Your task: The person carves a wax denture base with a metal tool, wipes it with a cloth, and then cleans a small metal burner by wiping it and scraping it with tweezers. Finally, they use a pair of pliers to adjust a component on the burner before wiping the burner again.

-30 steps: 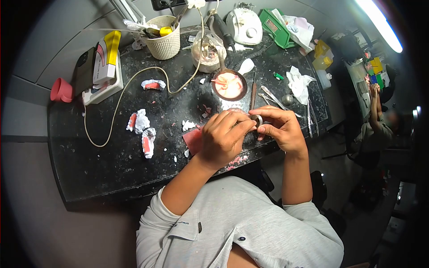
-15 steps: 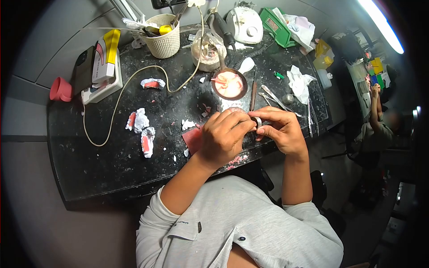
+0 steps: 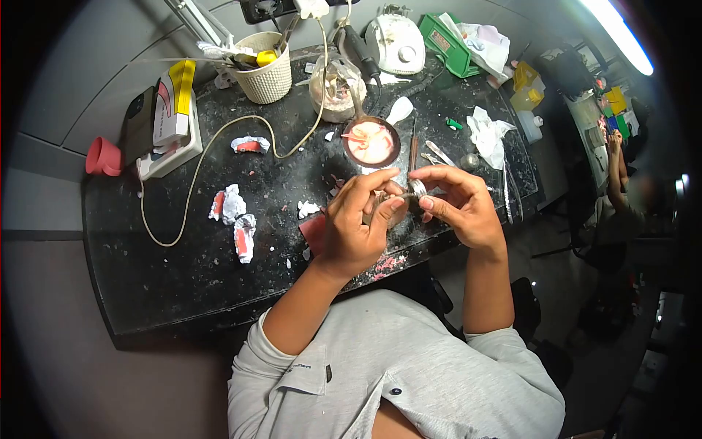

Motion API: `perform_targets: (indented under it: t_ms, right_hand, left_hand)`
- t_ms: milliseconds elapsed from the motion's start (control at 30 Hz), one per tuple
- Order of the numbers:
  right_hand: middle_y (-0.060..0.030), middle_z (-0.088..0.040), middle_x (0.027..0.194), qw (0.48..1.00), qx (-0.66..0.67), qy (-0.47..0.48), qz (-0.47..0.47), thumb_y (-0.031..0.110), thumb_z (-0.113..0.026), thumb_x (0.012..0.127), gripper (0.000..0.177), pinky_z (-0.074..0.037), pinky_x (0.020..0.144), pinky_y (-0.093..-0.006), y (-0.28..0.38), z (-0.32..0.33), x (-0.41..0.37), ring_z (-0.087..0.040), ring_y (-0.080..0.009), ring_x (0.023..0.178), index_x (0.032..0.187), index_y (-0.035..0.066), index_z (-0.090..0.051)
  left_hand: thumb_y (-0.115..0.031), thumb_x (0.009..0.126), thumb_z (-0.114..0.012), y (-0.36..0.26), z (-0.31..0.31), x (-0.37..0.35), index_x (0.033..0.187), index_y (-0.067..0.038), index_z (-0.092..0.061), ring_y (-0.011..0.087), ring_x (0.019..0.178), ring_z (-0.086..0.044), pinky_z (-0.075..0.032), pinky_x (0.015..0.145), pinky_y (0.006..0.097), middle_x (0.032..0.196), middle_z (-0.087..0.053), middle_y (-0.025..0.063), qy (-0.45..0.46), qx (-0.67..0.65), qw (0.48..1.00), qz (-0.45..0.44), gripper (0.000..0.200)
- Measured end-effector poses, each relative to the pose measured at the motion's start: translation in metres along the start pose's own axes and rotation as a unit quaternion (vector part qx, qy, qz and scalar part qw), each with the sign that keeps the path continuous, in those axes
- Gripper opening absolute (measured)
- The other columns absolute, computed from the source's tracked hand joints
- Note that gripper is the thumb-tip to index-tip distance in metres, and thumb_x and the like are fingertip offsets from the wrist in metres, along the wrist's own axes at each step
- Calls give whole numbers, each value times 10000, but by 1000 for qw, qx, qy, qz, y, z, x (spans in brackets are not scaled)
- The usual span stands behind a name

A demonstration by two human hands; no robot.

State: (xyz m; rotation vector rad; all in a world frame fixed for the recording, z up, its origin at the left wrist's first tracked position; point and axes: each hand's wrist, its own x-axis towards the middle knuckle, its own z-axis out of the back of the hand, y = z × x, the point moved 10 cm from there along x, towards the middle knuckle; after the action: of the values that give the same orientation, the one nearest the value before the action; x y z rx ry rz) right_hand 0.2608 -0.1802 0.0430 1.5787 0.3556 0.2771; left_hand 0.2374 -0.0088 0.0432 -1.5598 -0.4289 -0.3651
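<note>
My left hand [image 3: 356, 219] is closed round a small object near the front edge of the black bench, its details hidden by the fingers. Thumb and fingers of my right hand [image 3: 466, 208] pinch a small silvery piece [image 3: 417, 188], close beside the left fingertips. Just beyond the hands is a round pan [image 3: 372, 143] of pink material. A flat pink sheet [image 3: 313, 234] lies partly under my left wrist. Pink-and-white moulded pieces [image 3: 244, 238] rest on the bench to the left.
Toward the back stand a woven basket [image 3: 267, 82] of tools, a plastic bag [image 3: 338, 91], a white machine [image 3: 395, 45] and a green box [image 3: 447, 45]. A cable [image 3: 257, 117] loops across the left. Crumpled tissue [image 3: 488, 137] and metal tools lie right. Another person [image 3: 621, 183] sits far right.
My left hand has turned, showing more of its palm and thumb, and its fingers have shifted slightly from the right hand. The whole view has moved slightly.
</note>
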Motion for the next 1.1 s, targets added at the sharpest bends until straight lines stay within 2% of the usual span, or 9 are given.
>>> perform_targets:
  t_ms: [167,233,300,333,467,600,833,1000,1100]
  right_hand:
    - [-47,-699,1079,975,-205,-12,80,67,-782,946,397,-549,740,-251,35,-7,5,-652,-111,984,1327,16,-682]
    - [-47,-705,1084,981,-184,-22,58,85,-807,929,401,-555,738,-256,33,-8,9,-660,-113,959,1303,29,-674]
    - [-42,-711,1091,980,-183,-20,78,90,-824,917,366,-562,737,-257,38,-14,14,-671,-116,951,1242,33,-666]
    - [-53,-718,1102,977,-198,-25,73,79,-834,908,327,-573,745,-261,38,-17,16,-690,-119,969,1183,24,-666]
    - [-69,-728,1105,994,-50,-52,77,61,-833,912,300,-584,769,-274,24,-22,13,-715,-127,998,1160,7,-673]
    - [-85,-752,1145,973,-149,-103,142,47,-840,888,265,-534,740,-260,28,-25,-6,-674,-92,914,1114,24,-705]
    - [-89,-751,1149,972,-107,-115,176,15,-808,893,157,-527,782,-257,14,-36,-5,-670,-102,930,1032,12,-734]
    - [-105,-747,1116,979,80,-90,164,17,-753,962,119,-549,888,-278,9,-38,1,-701,-126,1015,1069,-12,-709]
    - [-101,-751,1083,981,20,-83,175,21,-735,984,136,-553,908,-279,17,-39,0,-697,-120,1018,1105,-23,-691]
  left_hand:
    - [-7,905,-756,-8,-6,0,1358,-5,-644,191,732,-586,-491,700,337,959,-725,92,52,54,997,-4,467]
    - [0,899,-760,-6,-9,0,1372,-10,-641,179,703,-545,-478,683,326,974,-724,91,72,65,995,-4,488]
    - [3,972,-743,-3,-10,-3,1399,29,-610,46,817,-574,-464,697,191,1053,-716,59,80,50,995,-40,447]
    - [-1,984,-736,6,-7,-6,1341,28,-625,34,816,-566,-455,682,187,1073,-708,52,63,26,998,13,375]
    - [-2,1012,-703,16,3,-12,1248,11,-599,50,855,-611,-494,707,198,1076,-706,63,19,-42,994,98,259]
    - [12,1008,-693,21,8,-16,1307,10,-548,101,937,-670,-546,782,228,1082,-701,96,-6,-178,975,135,332]
    - [-19,1015,-691,19,10,-19,1307,18,-539,122,962,-680,-556,828,244,1101,-702,127,-35,-238,958,156,331]
    - [-38,1013,-712,28,33,-30,1253,-16,-556,91,830,-645,-520,738,231,1121,-730,150,-104,-278,937,186,287]
    - [-89,1019,-720,32,43,-41,1212,-49,-557,98,772,-595,-502,742,237,1096,-722,152,-125,-327,913,211,255]
